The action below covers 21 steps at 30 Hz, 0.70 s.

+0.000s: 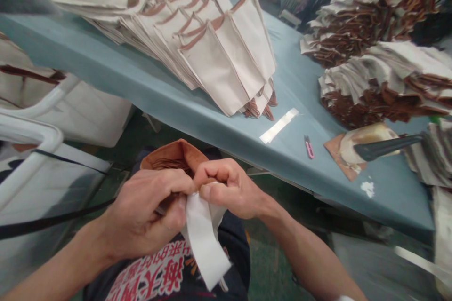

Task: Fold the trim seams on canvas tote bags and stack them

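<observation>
In front of my lap, my left hand (151, 211) and my right hand (229, 188) are closed close together, thumbs and fingers pinching the upper end of a white strip (206, 244). The strip's free end hangs down over the dark apron (148, 273) with red lettering. Behind my knuckles shows a brown, folded, pouch-like piece (180, 150) with a curved edge. Where the strip meets the brown piece is mostly covered by my fingers.
On the blue-green table (240, 138) lie stacked cream pieces with brown edging (215, 66), white strips (278, 126), pink thread snips (309, 146) and a glue container with a dark-handled brush (374, 146). Brown-and-cream bundles (384, 84) stand right. White bins (81, 108) are left.
</observation>
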{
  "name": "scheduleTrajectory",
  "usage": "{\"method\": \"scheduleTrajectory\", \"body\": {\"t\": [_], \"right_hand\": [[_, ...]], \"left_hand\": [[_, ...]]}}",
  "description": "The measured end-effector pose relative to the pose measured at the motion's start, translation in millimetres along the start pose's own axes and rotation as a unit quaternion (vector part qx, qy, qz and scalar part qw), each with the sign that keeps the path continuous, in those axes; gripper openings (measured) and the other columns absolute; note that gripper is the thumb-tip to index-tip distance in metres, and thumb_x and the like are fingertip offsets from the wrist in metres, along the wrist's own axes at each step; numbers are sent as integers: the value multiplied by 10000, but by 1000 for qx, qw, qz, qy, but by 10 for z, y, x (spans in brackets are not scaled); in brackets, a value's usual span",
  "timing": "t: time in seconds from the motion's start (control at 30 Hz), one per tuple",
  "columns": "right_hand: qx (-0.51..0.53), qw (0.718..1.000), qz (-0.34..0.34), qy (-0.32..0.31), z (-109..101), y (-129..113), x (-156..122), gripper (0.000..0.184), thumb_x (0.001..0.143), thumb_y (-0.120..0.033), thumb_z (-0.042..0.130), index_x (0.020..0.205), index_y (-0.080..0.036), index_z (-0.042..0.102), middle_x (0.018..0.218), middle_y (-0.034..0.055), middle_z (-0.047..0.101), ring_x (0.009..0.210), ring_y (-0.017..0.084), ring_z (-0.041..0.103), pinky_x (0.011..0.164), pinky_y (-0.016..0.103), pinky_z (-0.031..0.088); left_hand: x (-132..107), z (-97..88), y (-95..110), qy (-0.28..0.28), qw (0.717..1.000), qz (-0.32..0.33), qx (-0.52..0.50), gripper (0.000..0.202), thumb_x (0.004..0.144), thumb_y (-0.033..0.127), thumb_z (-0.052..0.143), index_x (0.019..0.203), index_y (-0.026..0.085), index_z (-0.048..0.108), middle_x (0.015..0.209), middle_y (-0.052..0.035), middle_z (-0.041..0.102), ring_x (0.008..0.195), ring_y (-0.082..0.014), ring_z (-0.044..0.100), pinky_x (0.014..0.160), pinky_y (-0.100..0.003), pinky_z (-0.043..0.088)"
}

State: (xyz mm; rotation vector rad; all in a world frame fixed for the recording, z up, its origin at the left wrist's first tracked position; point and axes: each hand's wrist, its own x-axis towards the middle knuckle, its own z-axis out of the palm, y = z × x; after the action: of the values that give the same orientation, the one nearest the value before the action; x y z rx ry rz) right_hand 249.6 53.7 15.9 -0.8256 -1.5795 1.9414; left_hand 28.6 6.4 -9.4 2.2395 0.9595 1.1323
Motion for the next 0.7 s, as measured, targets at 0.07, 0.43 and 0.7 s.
{"method": "scheduleTrajectory", "body": {"t": [0.07, 0.43, 0.7], "right_hand": [[-59, 998, -24, 11, -8, -67, -44, 75, 786, -263, 641, 735, -212, 617, 629, -91, 441, 563, 88, 349, 520, 217, 320], [-252, 961, -109, 33, -30, -85, -180, 77, 824, -231, 580, 798, -217, 651, 678, -58, 585, 557, 94, 457, 566, 227, 376], [-254, 960, -100, 53, -23, -38, -228, 75, 811, -195, 591, 774, -205, 656, 701, -52, 618, 579, 91, 498, 624, 231, 417]], "left_hand": [[-13, -4, 37, 2, 999, -41, 8, 225, 1026, 114, 527, 1131, 301, 598, 851, 75, 745, 615, -131, 677, 616, -266, 499], [110, -221, 83, -127, 985, -105, -43, 265, 1142, 238, 486, 1015, 255, 718, 839, 47, 775, 696, -149, 707, 678, -261, 518], [52, -245, -70, -147, 988, -35, -4, 261, 1173, 234, 538, 1020, 263, 748, 865, 27, 836, 712, -175, 804, 687, -264, 559]]}}
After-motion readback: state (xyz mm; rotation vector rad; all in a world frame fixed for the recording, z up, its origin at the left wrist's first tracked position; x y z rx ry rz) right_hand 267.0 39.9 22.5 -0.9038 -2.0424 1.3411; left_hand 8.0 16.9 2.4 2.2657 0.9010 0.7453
